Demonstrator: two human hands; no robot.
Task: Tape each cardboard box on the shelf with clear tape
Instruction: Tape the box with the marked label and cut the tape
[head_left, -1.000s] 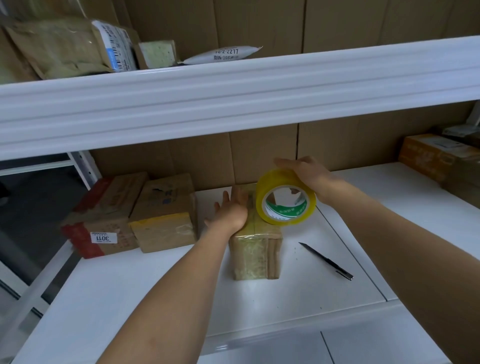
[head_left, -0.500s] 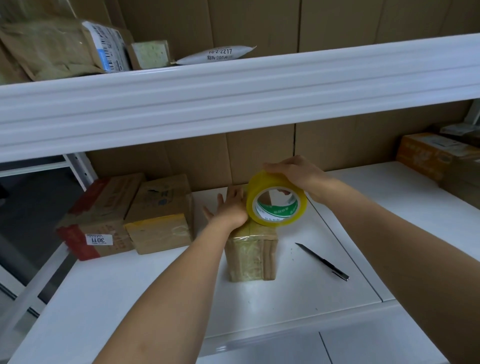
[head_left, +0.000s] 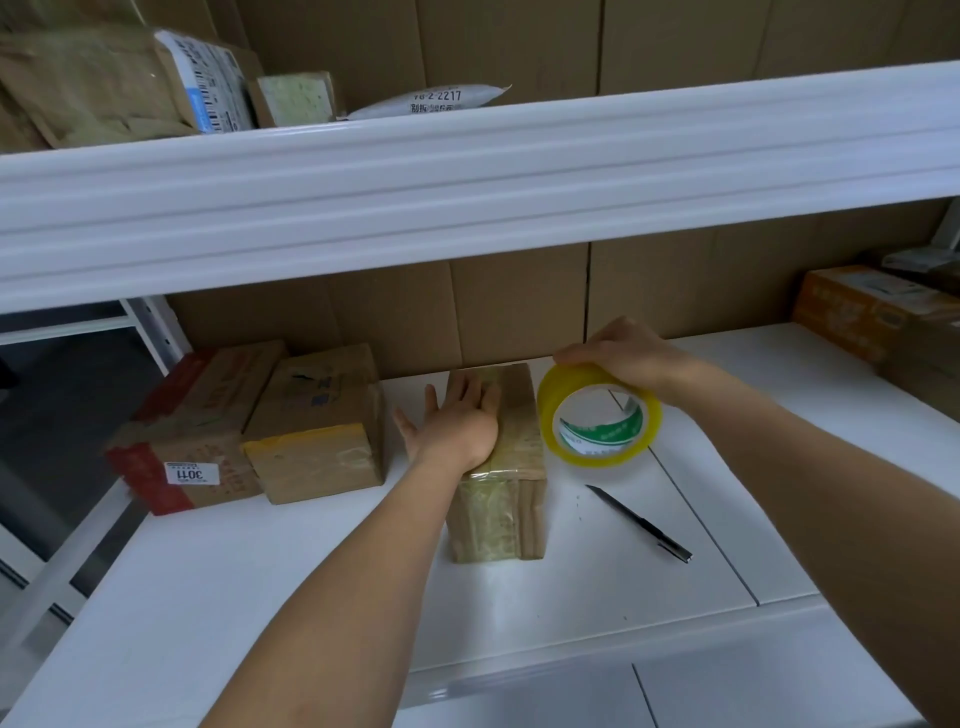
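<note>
A white metal shelf (head_left: 597, 597) backed by brown cardboard panels fills the view, with a second white shelf above it carrying padded mailers and a small parcel. At the far left of the lower shelf sits a box with red tape (head_left: 182, 441) and a numbered sticker, touching a plain brown box (head_left: 317, 431) just beside it. Near the middle stands a small box (head_left: 511, 499), already glossy with tape on its near end. The left hand (head_left: 457, 421) lies flat on its top, fingers straight and spread, pressing it down. Just to the right, the right hand (head_left: 628, 358) grips a yellowish tape roll (head_left: 597, 421) from above, held beside the box and off the shelf. A black pen-like cutter (head_left: 639, 522) lies on the shelf nearby, and an orange box (head_left: 857, 312) sits at the far right. No free strip is visible between roll and box, so the tape may curl back on itself or wrinkle if pulled slack. The light box could also slide if the flat palm eases off.
</note>
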